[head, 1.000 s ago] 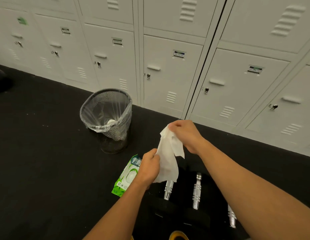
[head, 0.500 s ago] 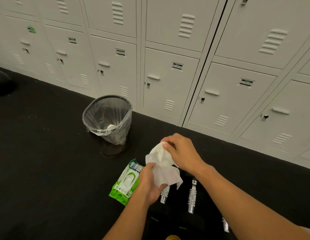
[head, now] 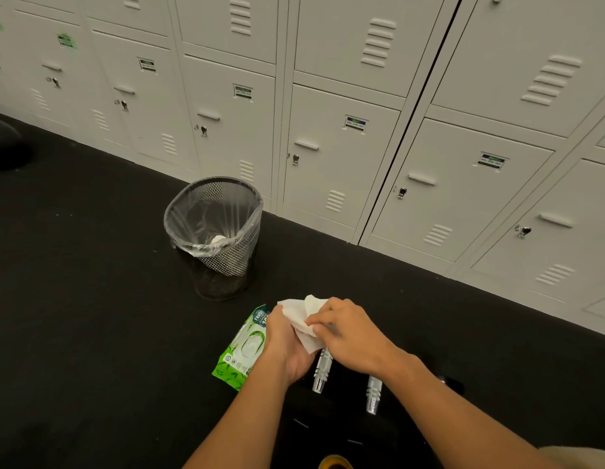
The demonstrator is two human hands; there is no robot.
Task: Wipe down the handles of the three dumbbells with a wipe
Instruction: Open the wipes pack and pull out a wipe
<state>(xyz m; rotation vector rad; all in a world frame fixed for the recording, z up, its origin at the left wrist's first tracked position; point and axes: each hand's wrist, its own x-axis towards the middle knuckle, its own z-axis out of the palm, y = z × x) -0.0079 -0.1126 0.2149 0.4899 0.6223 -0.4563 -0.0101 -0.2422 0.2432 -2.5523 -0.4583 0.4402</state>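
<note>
**Two hands are bunching one wipe above the dumbbell handles**

Lockers (head: 345,157) are filling the far wall, and the black floor (head: 91,333) is running out in front of them. A mesh bin (head: 214,236) with a clear liner is standing near the lockers, with a crumpled white scrap lying in it. A green wipes pack (head: 241,350) is lying flat just beside the left hand (head: 287,343).

The dumbbells' dark ends are blending into the floor; only two chrome handles (head: 323,368) are showing clearly, the third being hidden under the right forearm.

The wipe (head: 302,319) is looking soft, limp and probably damp, so it is likely to fold or tear rather than resist; gathering it into a pad in the palm seems the sensible hold. It is sitting between both hands, directly above the nearer handle. The left fingers are curling under it, cupping it, while the right hand's (head: 348,333) fingers are pinching its upper edge.
</note>
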